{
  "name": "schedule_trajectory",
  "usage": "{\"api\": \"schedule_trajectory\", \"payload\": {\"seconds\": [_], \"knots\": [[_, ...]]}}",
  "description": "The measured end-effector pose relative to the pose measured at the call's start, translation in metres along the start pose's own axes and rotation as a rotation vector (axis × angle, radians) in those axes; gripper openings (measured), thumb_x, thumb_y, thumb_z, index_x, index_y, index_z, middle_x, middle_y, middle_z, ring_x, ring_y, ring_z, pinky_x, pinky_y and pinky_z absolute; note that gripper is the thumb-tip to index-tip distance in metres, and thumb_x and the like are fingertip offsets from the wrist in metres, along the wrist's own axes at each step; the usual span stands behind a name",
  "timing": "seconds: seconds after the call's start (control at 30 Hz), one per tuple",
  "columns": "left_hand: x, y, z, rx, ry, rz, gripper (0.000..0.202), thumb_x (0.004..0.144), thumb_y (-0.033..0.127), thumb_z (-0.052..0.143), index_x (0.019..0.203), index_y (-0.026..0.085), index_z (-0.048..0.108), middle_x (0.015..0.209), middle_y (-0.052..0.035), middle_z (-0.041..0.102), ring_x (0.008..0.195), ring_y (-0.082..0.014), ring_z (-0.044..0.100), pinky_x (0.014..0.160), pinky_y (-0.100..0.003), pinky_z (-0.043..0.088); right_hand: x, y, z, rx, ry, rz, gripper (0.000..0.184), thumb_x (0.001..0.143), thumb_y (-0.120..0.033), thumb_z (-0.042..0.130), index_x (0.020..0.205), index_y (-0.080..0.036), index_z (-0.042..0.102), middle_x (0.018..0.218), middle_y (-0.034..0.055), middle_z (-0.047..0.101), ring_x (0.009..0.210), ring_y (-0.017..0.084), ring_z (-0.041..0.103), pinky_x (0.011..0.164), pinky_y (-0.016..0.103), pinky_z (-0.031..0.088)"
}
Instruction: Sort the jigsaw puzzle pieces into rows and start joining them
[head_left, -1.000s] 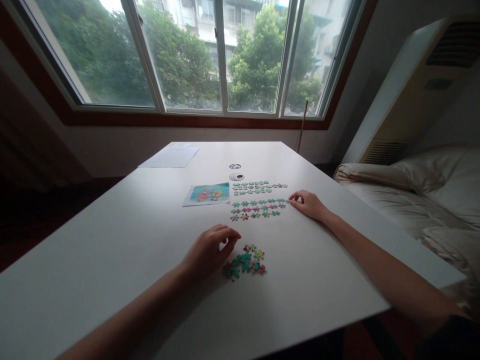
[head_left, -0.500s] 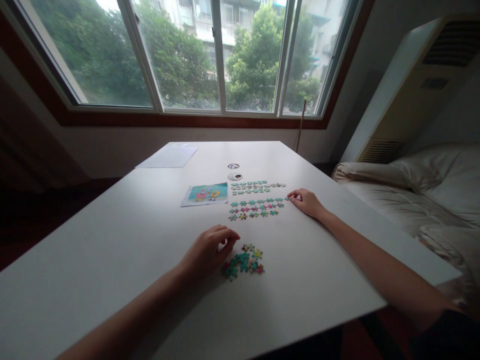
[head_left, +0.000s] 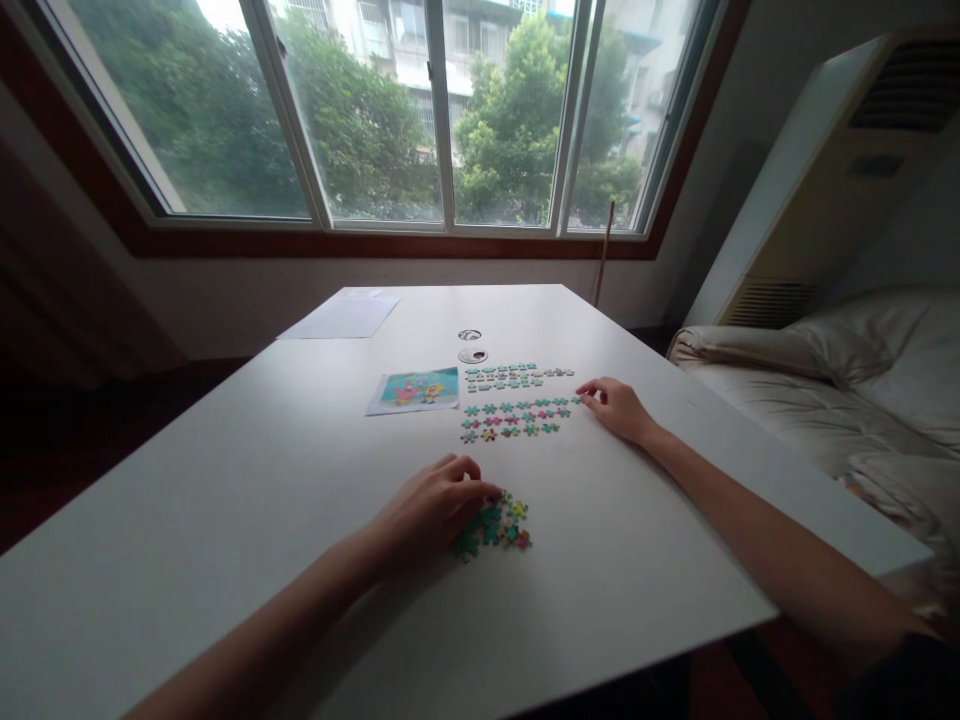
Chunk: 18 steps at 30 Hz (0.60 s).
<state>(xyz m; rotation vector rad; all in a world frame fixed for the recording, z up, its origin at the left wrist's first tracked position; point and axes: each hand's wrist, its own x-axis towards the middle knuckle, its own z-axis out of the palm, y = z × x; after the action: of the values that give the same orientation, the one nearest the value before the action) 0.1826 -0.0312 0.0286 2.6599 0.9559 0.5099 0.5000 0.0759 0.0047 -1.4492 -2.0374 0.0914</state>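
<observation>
My left hand (head_left: 444, 500) reaches over the left side of a loose pile of jigsaw puzzle pieces (head_left: 491, 522), with curled fingers and its fingertips on a piece at the pile's upper edge. Part of the pile is hidden beneath this hand. Farther off, my right hand (head_left: 616, 410) rests low on the table, its thumb and fingers closed at a small teal puzzle piece (head_left: 577, 399). That piece sits at the right end of a row. Several rows of teal, pink, yellow and pale pieces (head_left: 514, 414) lie spread out left of the right hand.
A colourful cartoon picture sheet (head_left: 416, 389) lies left of the rows on the white table (head_left: 247, 500). Two small round items (head_left: 472, 355) are behind it, and white paper (head_left: 345, 315) is at the far left corner. A pale sofa (head_left: 780, 390) stands to the right.
My left hand has moved slightly right, bringing its fingertips onto the pile's upper edge. The right hand stays at the teal piece. The whole view has shifted a little.
</observation>
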Motion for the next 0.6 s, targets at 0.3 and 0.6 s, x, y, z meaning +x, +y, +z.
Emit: {"api": "schedule_trajectory", "payload": {"seconds": [0.3, 0.6], "knots": [[0.001, -0.006, -0.001, 0.101, 0.058, -0.074, 0.016, 0.083, 0.023, 0.048, 0.085, 0.022, 0.063, 0.086, -0.0046, 0.058, 0.08, -0.0164, 0.052, 0.071, -0.028, 0.042, -0.028, -0.09, 0.01, 0.189, -0.15, -0.287, 0.015, 0.08, -0.019, 0.048, 0.085, -0.018, 0.063, 0.077, 0.0024, 0.059, 0.064, 0.01, 0.05, 0.062, 0.022, 0.04], [-0.002, -0.015, 0.005, 0.053, 0.107, -0.164, 0.014, 0.08, 0.024, 0.052, 0.085, 0.022, 0.065, 0.085, -0.0036, 0.059, 0.082, -0.0176, 0.051, 0.072, -0.029, 0.042, -0.047, -0.121, 0.015, 0.232, -0.241, -0.451, 0.014, 0.079, -0.018, 0.05, 0.086, -0.019, 0.062, 0.079, 0.0021, 0.062, 0.069, 0.01, 0.054, 0.065, 0.021, 0.042]]}}
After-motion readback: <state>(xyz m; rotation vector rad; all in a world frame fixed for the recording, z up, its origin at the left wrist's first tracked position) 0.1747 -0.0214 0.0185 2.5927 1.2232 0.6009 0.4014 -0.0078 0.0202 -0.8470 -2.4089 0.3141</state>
